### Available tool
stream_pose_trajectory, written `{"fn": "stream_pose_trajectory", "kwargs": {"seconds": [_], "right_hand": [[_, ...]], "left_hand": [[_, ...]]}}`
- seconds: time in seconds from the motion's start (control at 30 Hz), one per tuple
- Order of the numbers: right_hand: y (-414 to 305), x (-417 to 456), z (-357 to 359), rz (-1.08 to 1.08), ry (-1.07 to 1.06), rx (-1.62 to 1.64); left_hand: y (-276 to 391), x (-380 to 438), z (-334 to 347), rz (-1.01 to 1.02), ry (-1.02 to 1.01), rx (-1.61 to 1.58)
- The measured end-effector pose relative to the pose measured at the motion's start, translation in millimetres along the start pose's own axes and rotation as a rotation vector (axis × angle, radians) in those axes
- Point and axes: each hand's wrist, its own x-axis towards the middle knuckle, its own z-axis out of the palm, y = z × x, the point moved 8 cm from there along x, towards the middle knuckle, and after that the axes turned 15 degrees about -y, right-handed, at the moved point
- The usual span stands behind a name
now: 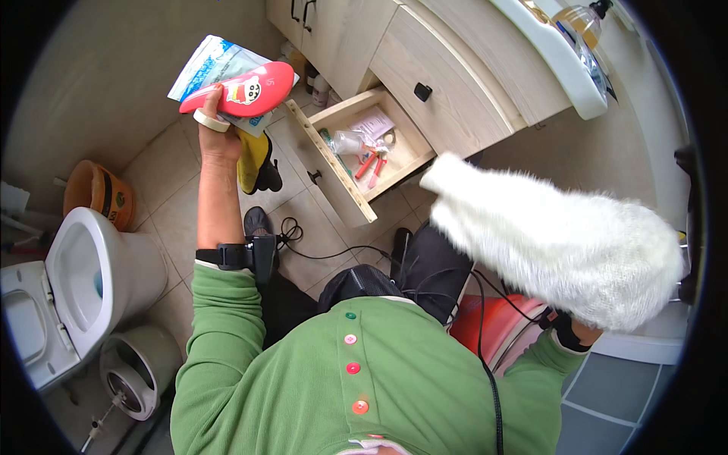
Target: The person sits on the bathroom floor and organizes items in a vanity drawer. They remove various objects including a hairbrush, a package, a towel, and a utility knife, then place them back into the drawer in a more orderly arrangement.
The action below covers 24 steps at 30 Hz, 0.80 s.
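My left hand (220, 136) is raised, gripping several things at once. Its thumb presses on a pink-red hairbrush (273, 85) with a cartoon figure on its back. Behind the brush sits a white and blue plastic packet (207, 65) bearing writing. A roll of pale tape (210, 120) is at the thumb, and a yellow and black glove or cloth (253, 162) hangs below the palm. A long white furry cloth or cover (546, 233) is held up by my right hand (588, 334); the fur hides the fingers, leaving only the wrist area visible.
An open drawer (344, 196) juts from the wooden vanity (438, 74), holding red-handled items, a plastic bag and a pink packet. At left are a toilet (133, 261), an orange bucket (85, 187) and a bin (165, 352). A black cable (324, 256) crosses the floor near my feet.
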Motion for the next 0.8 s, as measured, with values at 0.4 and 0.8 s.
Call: {"fn": "stream_pose_trajectory", "kwargs": {"seconds": [0.4,0.8], "right_hand": [[24.1,-47.5,35.5,-0.115,-0.272,0.314],[108.7,-109.0,-101.8,0.928,-0.142,-1.314]], "left_hand": [[-6.9,9.0,-15.9,-0.018,0.029,-0.015],[-6.4,4.0,-9.3,0.039,0.046,-0.047]]}}
